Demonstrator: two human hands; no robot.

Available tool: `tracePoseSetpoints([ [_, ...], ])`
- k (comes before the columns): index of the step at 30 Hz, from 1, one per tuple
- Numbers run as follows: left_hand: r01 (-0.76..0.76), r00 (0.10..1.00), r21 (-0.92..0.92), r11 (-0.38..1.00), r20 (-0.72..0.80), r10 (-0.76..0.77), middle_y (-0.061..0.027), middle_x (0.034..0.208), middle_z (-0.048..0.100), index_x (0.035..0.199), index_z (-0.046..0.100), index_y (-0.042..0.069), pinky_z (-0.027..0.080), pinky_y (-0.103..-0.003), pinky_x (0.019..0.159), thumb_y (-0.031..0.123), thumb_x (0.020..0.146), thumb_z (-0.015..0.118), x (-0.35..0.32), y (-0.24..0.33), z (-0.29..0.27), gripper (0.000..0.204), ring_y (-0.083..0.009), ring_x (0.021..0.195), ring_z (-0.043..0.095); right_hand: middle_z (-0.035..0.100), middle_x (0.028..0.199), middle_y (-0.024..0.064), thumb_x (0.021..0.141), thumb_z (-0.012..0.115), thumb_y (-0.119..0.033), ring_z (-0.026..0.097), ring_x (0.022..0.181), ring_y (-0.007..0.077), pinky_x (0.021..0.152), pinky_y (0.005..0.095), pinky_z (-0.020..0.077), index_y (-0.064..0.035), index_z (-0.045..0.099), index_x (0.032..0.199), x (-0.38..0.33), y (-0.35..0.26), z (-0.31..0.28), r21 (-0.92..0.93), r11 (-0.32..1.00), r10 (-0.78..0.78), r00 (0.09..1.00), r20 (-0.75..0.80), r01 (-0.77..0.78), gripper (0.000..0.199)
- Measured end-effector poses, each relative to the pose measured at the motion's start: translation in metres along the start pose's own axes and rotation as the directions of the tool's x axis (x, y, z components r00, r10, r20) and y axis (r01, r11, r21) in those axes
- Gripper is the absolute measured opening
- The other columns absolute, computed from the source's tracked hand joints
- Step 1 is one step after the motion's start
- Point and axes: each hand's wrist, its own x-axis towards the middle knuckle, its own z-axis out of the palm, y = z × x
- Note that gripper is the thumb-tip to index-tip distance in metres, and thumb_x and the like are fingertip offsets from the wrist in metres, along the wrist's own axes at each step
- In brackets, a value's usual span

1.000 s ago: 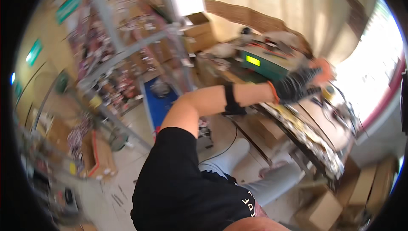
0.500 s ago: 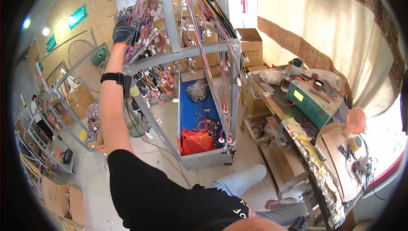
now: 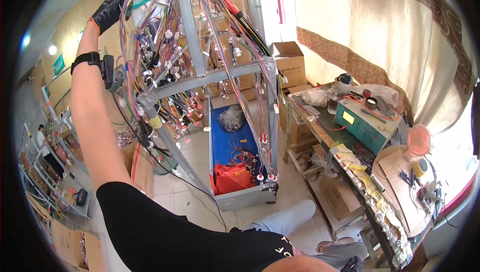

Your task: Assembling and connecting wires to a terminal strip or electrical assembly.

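Observation:
My left hand (image 3: 110,12), in a black and grey glove with an orange cuff, is raised at the upper left. Its fingers are curled against a bundle of thin coloured wires, a wire harness (image 3: 125,47), which bows out to the left of a grey metal frame (image 3: 187,27). The fingertips are partly lost against the wires. More harnesses with white connectors (image 3: 168,34) hang from the frame. Low at the right, beside my leg, a small part of my gloved right hand (image 3: 353,264) shows; its fingers are mostly cut off by the picture's edge.
Under the frame, a blue-lined trough (image 3: 220,137) holds a red bag (image 3: 232,178) and loose wires. A workbench (image 3: 320,132) on the right carries a green tester (image 3: 367,127) and a small pink fan (image 3: 419,140). A black cable (image 3: 187,174) trails to the floor. Another person (image 3: 44,144) stands far left.
My left hand has moved up and to the left, and a wire bundle now bows outward beside it. The view has shifted slightly. My right hand stays low by my leg.

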Motion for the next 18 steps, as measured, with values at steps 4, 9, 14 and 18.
tracePoseSetpoints([
  [4, 0.389, 0.91, -0.541, 0.746, 0.099, -0.403, 0.0027, 0.076, 0.056, 0.1, 0.058, 0.008, 0.044, -0.027, 0.058, 0.04, 0.092, 0.046, 0.031, 0.041, -0.011, 0.035, -0.0086, 0.062, 0.049, 0.063, 0.098, 0.0156, 0.079, 0.065, -0.034, 0.059, 0.088, 0.0255, 0.08, 0.0351, 0.0483, -0.0107, 0.065, 0.098, 0.004, -0.013, -0.001, -0.025, 0.992, -0.121, 0.992, 0.035, 0.122, 0.031],
  [9, 0.341, 0.827, -0.672, 0.658, -0.118, -0.549, 0.0011, 0.064, 0.049, 0.088, 0.06, 0.007, 0.039, -0.024, 0.052, 0.03, 0.093, 0.048, 0.051, 0.157, -0.03, 0.026, -0.0074, 0.058, 0.045, 0.063, 0.087, 0.0122, 0.084, 0.059, -0.027, 0.06, 0.079, 0.0265, 0.073, 0.0358, 0.0498, -0.0082, 0.064, 0.089, 0.007, -0.036, -0.006, -0.222, 0.878, -0.417, 0.905, 0.079, 0.424, 0.02],
  [14, 0.054, 0.984, -0.613, 0.788, 0.166, 0.062, 0.0021, 0.079, 0.054, 0.102, 0.057, 0.004, 0.04, -0.023, 0.053, 0.028, 0.088, 0.057, 0.03, 0.173, -0.013, 0.027, -0.0061, 0.062, 0.045, 0.064, 0.078, 0.0097, 0.087, 0.053, -0.021, 0.061, 0.071, 0.0274, 0.067, 0.0365, 0.0509, -0.0062, 0.063, 0.082, 0.003, -0.046, -0.014, -0.358, 0.699, -0.632, 0.769, 0.097, 0.62, 0.018],
  [18, 0.314, 0.949, -0.612, 0.726, 0.184, -0.255, 0.0041, 0.073, 0.051, 0.118, 0.053, 0.008, 0.039, -0.019, 0.052, 0.025, 0.09, 0.055, -0.026, 0.133, 0.021, 0.033, -0.0044, 0.058, 0.044, 0.064, 0.079, 0.0103, 0.087, 0.054, -0.02, 0.061, 0.072, 0.0278, 0.068, 0.0369, 0.0507, -0.006, 0.063, 0.082, 0.001, -0.059, -0.008, -0.292, 0.753, -0.573, 0.805, 0.152, 0.59, 0.018],
])
